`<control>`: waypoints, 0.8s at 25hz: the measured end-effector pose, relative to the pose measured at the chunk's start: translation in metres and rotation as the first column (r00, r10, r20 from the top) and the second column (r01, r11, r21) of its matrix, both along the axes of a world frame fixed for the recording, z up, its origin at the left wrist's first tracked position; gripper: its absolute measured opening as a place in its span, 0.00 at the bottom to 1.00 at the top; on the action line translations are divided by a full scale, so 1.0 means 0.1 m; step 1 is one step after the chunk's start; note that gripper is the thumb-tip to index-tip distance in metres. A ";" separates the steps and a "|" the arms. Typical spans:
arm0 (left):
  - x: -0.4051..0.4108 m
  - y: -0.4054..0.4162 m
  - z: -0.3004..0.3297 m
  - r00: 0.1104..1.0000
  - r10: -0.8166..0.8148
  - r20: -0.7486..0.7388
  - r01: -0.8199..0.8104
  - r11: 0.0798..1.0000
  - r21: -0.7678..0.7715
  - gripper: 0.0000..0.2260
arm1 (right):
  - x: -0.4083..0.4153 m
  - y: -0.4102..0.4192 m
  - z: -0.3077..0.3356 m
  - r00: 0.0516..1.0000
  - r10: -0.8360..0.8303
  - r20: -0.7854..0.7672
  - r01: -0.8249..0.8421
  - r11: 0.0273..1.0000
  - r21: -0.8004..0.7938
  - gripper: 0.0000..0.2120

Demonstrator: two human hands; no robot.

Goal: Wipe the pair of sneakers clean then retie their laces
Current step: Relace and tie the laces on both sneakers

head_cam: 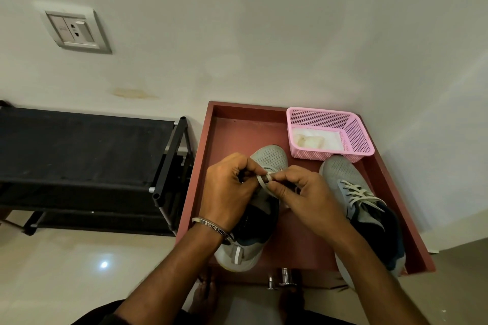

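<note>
Holding the pale lace (264,184) of the left sneaker (254,221): left hand (229,194) and right hand (303,194), both with fingers curled and pinching the lace between them above the shoe's tongue. Left wrist carries a metal bangle (211,227). Left sneaker, grey mesh with dark collar, stands in a reddish-brown drawer (200,166), toe toward the wall. Right sneaker (361,208), same make, lace threaded and ends loose, lies beside it, well apart. Pink perforated basket (356,137) at the drawer's far corner, holding a crumpled whitish wipe (309,141). Black shoe rack (79,161) left of the drawer. Wall socket (75,31) above.
</note>
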State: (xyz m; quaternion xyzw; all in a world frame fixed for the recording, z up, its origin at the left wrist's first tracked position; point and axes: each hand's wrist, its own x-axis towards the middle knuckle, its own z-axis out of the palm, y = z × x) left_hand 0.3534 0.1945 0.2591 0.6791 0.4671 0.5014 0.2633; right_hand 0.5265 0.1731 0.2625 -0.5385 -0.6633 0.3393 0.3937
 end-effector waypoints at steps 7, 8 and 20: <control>-0.02 0.00 0.06 0.989 -0.005 0.150 0.025 0.991 -0.133 0.05 | 0.04 -0.04 0.04 0.967 -0.175 0.188 0.143 0.975 0.171 0.05; -0.03 0.00 0.07 0.979 0.024 0.201 0.013 0.983 -0.183 0.05 | 0.04 -0.04 0.03 0.960 -0.198 0.196 0.173 0.975 0.138 0.06; -0.07 0.06 0.06 0.894 0.082 0.440 0.125 0.899 -0.420 0.07 | 0.08 -0.10 0.06 0.901 -0.265 0.343 0.259 0.964 0.064 0.12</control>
